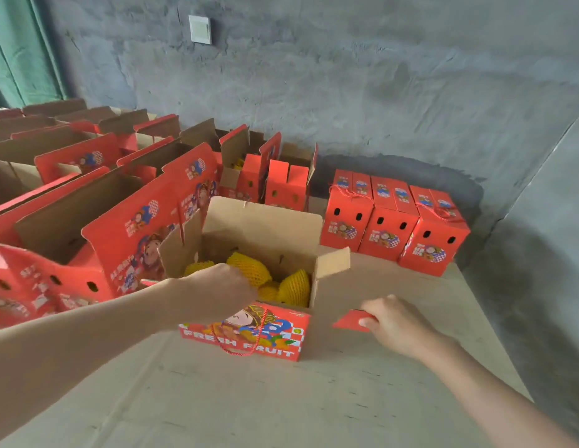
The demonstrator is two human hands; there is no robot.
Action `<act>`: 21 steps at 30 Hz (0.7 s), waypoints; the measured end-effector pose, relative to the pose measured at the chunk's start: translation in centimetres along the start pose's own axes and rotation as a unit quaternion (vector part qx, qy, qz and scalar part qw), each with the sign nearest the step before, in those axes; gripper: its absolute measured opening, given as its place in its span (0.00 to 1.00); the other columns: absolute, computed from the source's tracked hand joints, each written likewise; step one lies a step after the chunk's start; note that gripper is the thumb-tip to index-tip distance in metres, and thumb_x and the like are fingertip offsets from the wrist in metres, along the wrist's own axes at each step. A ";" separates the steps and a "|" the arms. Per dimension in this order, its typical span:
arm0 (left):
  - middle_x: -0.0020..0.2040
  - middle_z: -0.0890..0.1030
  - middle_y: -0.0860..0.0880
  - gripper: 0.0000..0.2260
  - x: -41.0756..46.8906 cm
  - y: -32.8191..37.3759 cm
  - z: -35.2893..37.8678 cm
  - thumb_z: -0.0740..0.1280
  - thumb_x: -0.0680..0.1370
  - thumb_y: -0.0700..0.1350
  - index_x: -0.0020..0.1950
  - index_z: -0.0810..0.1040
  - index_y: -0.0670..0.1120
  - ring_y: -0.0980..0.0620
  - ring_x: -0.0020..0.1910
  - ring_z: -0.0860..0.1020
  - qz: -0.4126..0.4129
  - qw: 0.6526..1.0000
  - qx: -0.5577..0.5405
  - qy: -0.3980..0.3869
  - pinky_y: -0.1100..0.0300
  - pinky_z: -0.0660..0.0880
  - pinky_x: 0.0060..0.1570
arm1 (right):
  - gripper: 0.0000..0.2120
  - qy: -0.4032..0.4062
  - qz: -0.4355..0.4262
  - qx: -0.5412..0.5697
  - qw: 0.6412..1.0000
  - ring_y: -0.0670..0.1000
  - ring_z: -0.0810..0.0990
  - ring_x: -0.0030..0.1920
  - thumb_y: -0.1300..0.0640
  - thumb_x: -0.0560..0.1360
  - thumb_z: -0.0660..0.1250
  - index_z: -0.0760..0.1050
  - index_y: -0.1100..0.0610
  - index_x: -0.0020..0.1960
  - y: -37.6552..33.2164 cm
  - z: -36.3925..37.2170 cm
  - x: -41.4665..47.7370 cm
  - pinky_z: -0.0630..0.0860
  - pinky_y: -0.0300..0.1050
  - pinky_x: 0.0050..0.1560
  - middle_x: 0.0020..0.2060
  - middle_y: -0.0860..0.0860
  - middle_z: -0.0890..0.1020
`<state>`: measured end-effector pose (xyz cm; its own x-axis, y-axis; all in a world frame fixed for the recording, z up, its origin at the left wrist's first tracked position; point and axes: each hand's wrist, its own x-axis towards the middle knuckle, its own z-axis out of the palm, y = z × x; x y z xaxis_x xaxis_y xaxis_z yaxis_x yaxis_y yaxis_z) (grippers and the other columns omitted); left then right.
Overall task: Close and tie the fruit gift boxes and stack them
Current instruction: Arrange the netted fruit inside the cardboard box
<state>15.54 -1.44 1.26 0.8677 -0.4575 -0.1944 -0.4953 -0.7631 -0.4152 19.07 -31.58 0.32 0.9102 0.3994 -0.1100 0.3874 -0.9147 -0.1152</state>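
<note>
Red printed cardboard is forming the open gift box (pixel 246 334), which is sitting in the middle of a brown cardboard sheet (pixel 249 402), its top flaps standing up. Fruit in yellow foam netting (pixel 249 269) is lying inside. A red rope (pixel 249 345) is hanging down over the printed front face.

The left hand (pixel 217 295) is reaching over the near rim of the box with its back to the camera. Its fingers are curling down out of sight, so I cannot tell whether they are gripping anything. The right hand (pixel 395 321) is pinching the edge of the right side flap (pixel 351 321) between thumb and fingers, just to the right of the box.

Three closed boxes (pixel 388 227), two of them with red rope lying across their tops, are standing side by side against the grey wall (pixel 346 76) behind. Rows of open boxes (pixel 120 234) are crowding the left side.
</note>
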 end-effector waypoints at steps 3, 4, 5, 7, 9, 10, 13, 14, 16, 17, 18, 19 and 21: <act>0.49 0.78 0.46 0.08 -0.8 1.0 -0.4 0.58 0.79 0.37 0.57 0.73 0.43 0.48 0.48 0.75 0.030 0.999 -0.027 0.035 0.57 0.73 0.45 | 0.07 0.099 0.012 0.080 0.992 0.56 0.79 0.42 0.57 0.78 0.65 0.81 0.52 0.47 1.0 0.1 -2.3 0.71 0.47 0.40 0.38 0.51 0.83; 0.49 0.78 0.46 0.08 -1.3 1.7 -0.7 0.59 0.79 0.37 0.56 0.74 0.43 0.48 0.47 0.74 0.034 0.998 -0.035 0.034 0.58 0.72 0.44 | 0.07 0.132 -0.006 0.113 0.985 0.56 0.80 0.43 0.59 0.78 0.66 0.83 0.54 0.50 0.5 0.0 -2.5 0.74 0.47 0.43 0.41 0.51 0.84; 0.49 0.78 0.46 0.08 -1.7 2.3 -0.9 0.59 0.79 0.37 0.56 0.74 0.43 0.49 0.47 0.73 0.038 0.998 -0.046 0.033 0.59 0.71 0.44 | 0.07 0.165 -0.031 0.142 0.976 0.55 0.82 0.45 0.62 0.76 0.67 0.83 0.56 0.51 -0.3 -0.1 -2.5 0.76 0.48 0.47 0.43 0.52 0.85; 0.50 0.78 0.45 0.08 -2.4 2.9 -1.4 0.59 0.79 0.37 0.56 0.74 0.42 0.50 0.47 0.71 0.036 0.998 -0.057 0.011 0.59 0.69 0.44 | 0.08 0.221 -0.085 0.168 0.957 0.55 0.83 0.48 0.67 0.74 0.68 0.84 0.60 0.51 -2.0 -0.4 -1.9 0.77 0.49 0.52 0.47 0.53 0.85; 0.52 0.77 0.45 0.09 -3.2 3.3 -1.3 0.58 0.80 0.37 0.58 0.73 0.41 0.48 0.50 0.72 0.047 0.997 -0.054 0.005 0.58 0.71 0.47 | 0.11 0.230 -0.119 0.167 0.951 0.56 0.82 0.51 0.70 0.74 0.66 0.83 0.61 0.53 -3.5 -0.7 -0.9 0.76 0.49 0.55 0.50 0.55 0.85; 0.52 0.77 0.45 0.09 -3.7 3.5 -1.3 0.57 0.80 0.37 0.58 0.73 0.42 0.47 0.51 0.73 0.051 0.997 -0.049 0.002 0.56 0.72 0.49 | 0.12 0.223 -0.130 0.165 0.952 0.56 0.81 0.53 0.70 0.75 0.65 0.82 0.61 0.54 -4.3 -0.9 -0.3 0.75 0.49 0.57 0.52 0.55 0.84; 0.52 0.78 0.44 0.10 -5.5 4.1 -1.3 0.57 0.80 0.38 0.58 0.74 0.41 0.46 0.51 0.74 0.070 0.996 -0.052 0.005 0.55 0.73 0.51 | 0.16 0.177 -0.147 0.140 0.963 0.55 0.77 0.59 0.70 0.76 0.62 0.81 0.59 0.58 -5.5 -0.6 1.5 0.72 0.47 0.64 0.58 0.55 0.81; 0.49 0.79 0.45 0.08 -6.3 4.4 -1.3 0.59 0.79 0.38 0.55 0.76 0.41 0.47 0.49 0.75 0.087 0.995 -0.046 0.033 0.56 0.73 0.49 | 0.17 0.153 -0.145 0.131 0.969 0.55 0.76 0.61 0.70 0.77 0.61 0.80 0.57 0.59 -5.7 -0.2 1.7 0.69 0.45 0.65 0.61 0.54 0.79; 0.35 0.79 0.51 0.02 -7.7 4.5 -1.1 0.70 0.69 0.40 0.40 0.79 0.45 0.53 0.35 0.76 0.110 0.983 -0.041 0.139 0.63 0.74 0.37 | 0.20 0.102 -0.152 0.106 0.977 0.53 0.73 0.65 0.71 0.77 0.58 0.80 0.55 0.60 -5.7 1.3 1.7 0.66 0.42 0.66 0.64 0.53 0.78; 0.29 0.76 0.53 0.05 -8.4 4.5 -1.0 0.73 0.63 0.41 0.33 0.78 0.48 0.55 0.29 0.74 0.113 0.978 -0.045 0.172 0.66 0.72 0.30 | 0.22 0.076 -0.165 0.088 0.979 0.52 0.73 0.65 0.72 0.76 0.56 0.80 0.55 0.61 -5.7 2.2 1.5 0.65 0.42 0.67 0.64 0.52 0.77; 0.27 0.75 0.55 0.07 -8.8 4.7 -0.8 0.75 0.60 0.42 0.30 0.77 0.49 0.56 0.27 0.73 0.113 0.972 -0.057 0.199 0.66 0.70 0.27 | 0.24 0.051 -0.182 0.068 0.980 0.52 0.72 0.66 0.73 0.75 0.55 0.80 0.54 0.61 -5.6 3.2 1.3 0.64 0.43 0.68 0.63 0.52 0.78; 0.27 0.75 0.54 0.09 -9.1 5.1 -0.3 0.77 0.59 0.43 0.30 0.78 0.49 0.56 0.27 0.73 0.104 0.970 -0.077 0.207 0.66 0.70 0.26 | 0.26 0.026 -0.195 0.047 0.979 0.51 0.71 0.67 0.73 0.74 0.53 0.79 0.53 0.61 -5.5 4.0 1.1 0.62 0.45 0.71 0.63 0.51 0.78; 0.31 0.78 0.53 0.10 -9.3 6.0 0.4 0.78 0.58 0.41 0.35 0.81 0.48 0.54 0.30 0.75 0.071 0.966 -0.124 0.217 0.65 0.72 0.27 | 0.28 -0.022 -0.194 0.020 0.981 0.48 0.64 0.70 0.72 0.72 0.52 0.77 0.50 0.62 -5.1 4.9 0.8 0.50 0.49 0.75 0.64 0.48 0.76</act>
<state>4.48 -1.58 0.25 0.7181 -0.6725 0.1792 -0.6493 -0.7401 -0.1754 17.06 -26.31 -4.05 0.6882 0.7195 -0.0934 0.6960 -0.6911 -0.1947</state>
